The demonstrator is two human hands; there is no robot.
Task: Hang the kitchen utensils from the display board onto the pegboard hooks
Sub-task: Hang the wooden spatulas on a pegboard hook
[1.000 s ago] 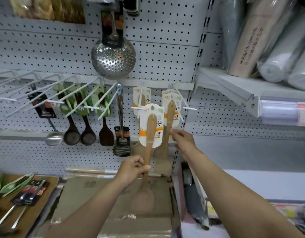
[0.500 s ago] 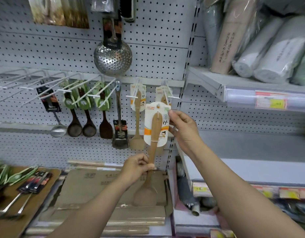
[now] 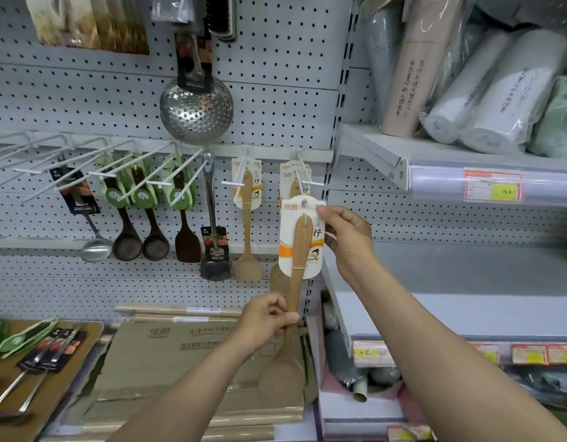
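Head view shows a wooden spatula (image 3: 296,266) held upright before the pegboard (image 3: 276,90), its blade low over a flattened cardboard box (image 3: 167,352) and its backing card (image 3: 303,237) raised to the rightmost hook (image 3: 307,183). The left hand (image 3: 264,323) grasps the handle low down, fingers curled round it, while the right hand (image 3: 347,240) pinches the card's upper right edge beside the hang hole (image 3: 304,201). That hole appears to sit just at or slightly below the hook's white tip; whether the tip has entered it I cannot tell. Other carded spatulas (image 3: 290,177) already hang on this hook behind the one in hand, and another wooden spatula (image 3: 247,218) hangs on the neighbouring hook to the left. To do this step well, the right hand should steer the hole onto the tip and keep the card flat and square to the hook, since card stock bends easily under a pinch. The left hand should only carry the weight and follow, not push ahead, or the card may buckle or tear at the hole. Once threaded, slide it back toward the board until it rests against the others, then let the lower hand go first.
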